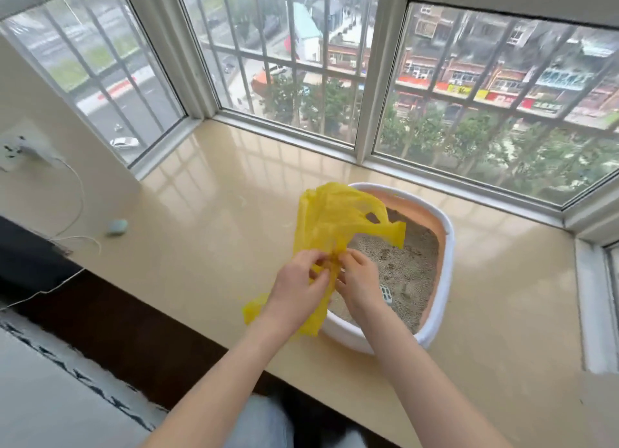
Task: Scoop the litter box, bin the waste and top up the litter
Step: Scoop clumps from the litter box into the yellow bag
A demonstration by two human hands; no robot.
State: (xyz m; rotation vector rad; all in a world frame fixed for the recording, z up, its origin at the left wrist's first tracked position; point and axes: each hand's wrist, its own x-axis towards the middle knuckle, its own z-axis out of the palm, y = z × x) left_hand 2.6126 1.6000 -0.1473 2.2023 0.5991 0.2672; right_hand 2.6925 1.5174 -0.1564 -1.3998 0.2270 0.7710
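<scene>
Both pinching the yellow bag [330, 220] mid-length: left hand [298, 292] and right hand [360, 285] almost touching, just over the litter box [447, 246] near rim. Bag's long axis running toward the window, handle loops flopping over the litter [407, 263]. Scoop [386, 294] closest to the right hand, probably.
</scene>
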